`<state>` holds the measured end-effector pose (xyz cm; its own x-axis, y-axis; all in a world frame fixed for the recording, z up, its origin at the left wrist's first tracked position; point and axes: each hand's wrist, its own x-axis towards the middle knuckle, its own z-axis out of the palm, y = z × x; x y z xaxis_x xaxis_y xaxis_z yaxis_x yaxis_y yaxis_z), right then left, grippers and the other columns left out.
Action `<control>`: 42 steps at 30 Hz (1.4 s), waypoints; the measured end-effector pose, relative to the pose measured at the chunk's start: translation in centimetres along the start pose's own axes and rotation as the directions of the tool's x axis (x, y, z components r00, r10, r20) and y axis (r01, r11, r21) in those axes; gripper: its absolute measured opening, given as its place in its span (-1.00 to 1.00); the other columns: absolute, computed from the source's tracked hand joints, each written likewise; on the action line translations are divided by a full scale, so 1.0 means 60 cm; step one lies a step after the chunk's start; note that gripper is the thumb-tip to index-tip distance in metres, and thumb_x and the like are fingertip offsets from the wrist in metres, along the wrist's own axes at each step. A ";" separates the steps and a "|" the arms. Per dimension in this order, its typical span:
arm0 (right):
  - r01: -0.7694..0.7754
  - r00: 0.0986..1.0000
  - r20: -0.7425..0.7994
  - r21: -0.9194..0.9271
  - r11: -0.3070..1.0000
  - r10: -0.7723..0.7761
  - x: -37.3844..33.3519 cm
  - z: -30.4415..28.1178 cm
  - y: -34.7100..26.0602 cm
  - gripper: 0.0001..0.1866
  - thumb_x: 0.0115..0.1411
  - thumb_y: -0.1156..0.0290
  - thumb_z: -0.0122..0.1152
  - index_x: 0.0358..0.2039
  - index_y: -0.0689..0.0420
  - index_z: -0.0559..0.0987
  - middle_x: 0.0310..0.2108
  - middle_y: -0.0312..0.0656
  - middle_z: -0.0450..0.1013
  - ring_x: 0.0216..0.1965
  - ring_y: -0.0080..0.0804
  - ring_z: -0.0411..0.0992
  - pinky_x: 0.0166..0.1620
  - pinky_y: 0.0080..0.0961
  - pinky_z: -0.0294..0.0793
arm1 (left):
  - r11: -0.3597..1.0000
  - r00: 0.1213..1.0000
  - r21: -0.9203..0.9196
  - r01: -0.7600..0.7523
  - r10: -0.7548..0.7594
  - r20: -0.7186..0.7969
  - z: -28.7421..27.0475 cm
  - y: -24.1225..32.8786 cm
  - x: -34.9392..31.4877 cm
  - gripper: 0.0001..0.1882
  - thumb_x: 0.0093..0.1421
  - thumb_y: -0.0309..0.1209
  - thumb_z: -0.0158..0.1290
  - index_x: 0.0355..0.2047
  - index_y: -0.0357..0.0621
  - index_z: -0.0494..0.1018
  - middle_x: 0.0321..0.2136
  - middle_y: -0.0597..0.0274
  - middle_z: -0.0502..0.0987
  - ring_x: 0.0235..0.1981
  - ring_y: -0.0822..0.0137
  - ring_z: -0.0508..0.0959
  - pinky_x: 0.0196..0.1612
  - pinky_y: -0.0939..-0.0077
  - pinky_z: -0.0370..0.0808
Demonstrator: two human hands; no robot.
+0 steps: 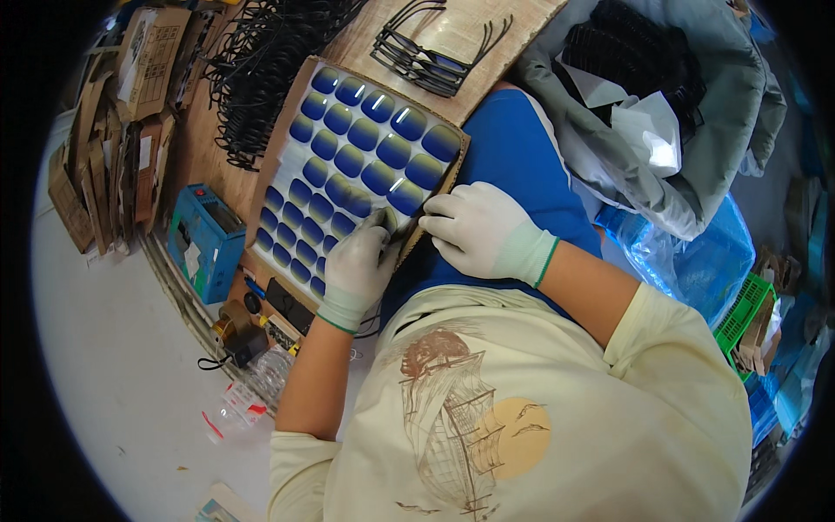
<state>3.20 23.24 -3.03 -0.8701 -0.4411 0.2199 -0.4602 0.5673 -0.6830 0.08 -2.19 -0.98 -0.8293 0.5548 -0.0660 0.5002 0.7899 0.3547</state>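
A shallow cardboard box (461,150) holds rows of blue-to-yellow tinted lenses (393,150), larger ones on the far side and smaller ones towards the near left. My left hand (358,261), in a white knit glove, is over the box's near right part. Its thumb and fingers pinch a tinted lens (389,223). Beside the box's right edge is my gloved right hand (483,228), with its fingers curled in against that edge. Their tips are partly hidden, and I cannot make out what they hold.
Black glasses frames (426,59) lie beyond the box, with a heap of black frames (261,78) to the left. A blue device (204,244) and a tape roll (233,326) stand left. On the right is a grey cloth-lined container (722,165) with dark pieces.
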 end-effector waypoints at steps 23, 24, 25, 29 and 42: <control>0.003 0.998 -0.070 0.014 1.000 -0.002 0.018 -0.001 -0.014 -0.81 0.11 0.43 0.27 -0.23 0.14 0.64 -0.21 -0.15 0.54 -0.22 -0.15 0.54 -0.16 -0.23 0.50 | 0.936 0.978 -0.283 0.207 -0.204 0.041 -0.021 0.000 -0.005 -0.72 0.13 -0.29 0.31 -0.29 -0.23 0.57 -0.35 -0.05 0.62 -0.38 -0.02 0.64 -0.30 0.24 0.57; 0.008 0.997 -0.079 0.015 1.000 -0.007 0.018 0.001 -0.013 -0.81 0.11 0.43 0.27 -0.24 0.14 0.64 -0.21 -0.15 0.54 -0.22 -0.15 0.54 -0.16 -0.23 0.50 | 0.937 0.977 -0.276 0.215 -0.207 0.057 -0.024 0.000 -0.003 -0.72 0.13 -0.29 0.31 -0.29 -0.23 0.57 -0.35 -0.05 0.62 -0.38 -0.03 0.64 -0.30 0.24 0.57; 0.013 0.996 -0.088 0.015 1.000 -0.011 0.018 0.003 -0.012 -0.81 0.11 0.43 0.27 -0.24 0.14 0.64 -0.21 -0.16 0.54 -0.22 -0.15 0.54 -0.16 -0.23 0.50 | 0.937 0.975 -0.269 0.222 -0.210 0.073 -0.027 0.000 -0.001 -0.72 0.13 -0.28 0.31 -0.29 -0.23 0.57 -0.35 -0.06 0.62 -0.37 -0.04 0.64 -0.30 0.23 0.57; 0.011 0.996 -0.085 0.005 1.000 -0.011 0.017 0.003 -0.013 -0.81 0.11 0.43 0.27 -0.24 0.13 0.64 -0.20 -0.16 0.55 -0.21 -0.15 0.54 -0.16 -0.23 0.50 | 0.946 0.978 -0.249 0.206 -0.193 0.075 -0.026 0.000 -0.001 -0.74 0.13 -0.29 0.30 -0.32 -0.22 0.56 -0.37 -0.07 0.61 -0.38 -0.05 0.64 -0.30 0.22 0.57; -0.014 0.999 -0.033 0.027 1.000 0.015 0.013 0.001 -0.009 -0.77 0.09 0.45 0.31 -0.19 0.13 0.65 -0.12 -0.14 0.57 -0.16 -0.14 0.55 -0.10 -0.23 0.51 | 0.998 0.993 -0.049 -0.026 0.032 0.117 -0.045 0.027 0.026 -0.66 0.09 -0.47 0.18 -0.07 -0.03 0.61 0.04 0.03 0.60 -0.27 -0.04 0.67 -0.19 0.24 0.64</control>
<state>2.78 22.54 -2.53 -0.8824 -0.4093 0.2322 -0.4427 0.5549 -0.7044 -1.10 -0.74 1.98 -0.7781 0.6064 -0.1638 0.5090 0.7614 0.4014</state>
